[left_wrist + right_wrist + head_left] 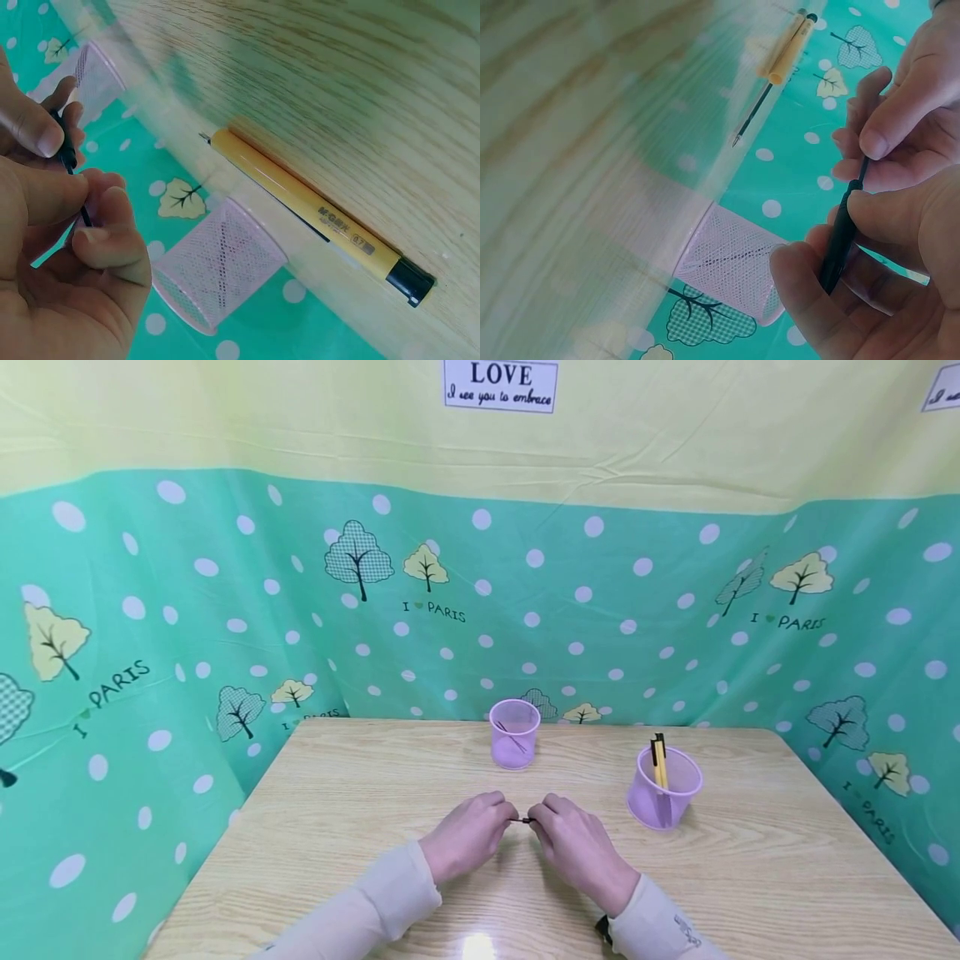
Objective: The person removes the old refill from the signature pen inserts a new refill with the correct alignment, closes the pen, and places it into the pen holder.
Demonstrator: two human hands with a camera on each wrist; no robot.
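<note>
In the head view both hands meet above the table, fingertips close together. My left hand [467,835] pinches a thin dark pen refill [87,217] between thumb and fingers. My right hand [577,843] grips a short black pen part [841,240], a slim cylinder, with the thin refill at its end. The two pieces line up end to end. Below, on the tabletop in the left wrist view, lies a yellow pen barrel [300,195] with a black end; a metal tip shows at its other end. In the head view this barrel is hidden.
A lilac mesh cup [514,752] with thin dark sticks inside stands at the back of the wooden table [360,777]. To the right, a second lilac mesh cup [678,797] holds yellow pens [659,760] with black tops. A patterned curtain [450,668] surrounds the table.
</note>
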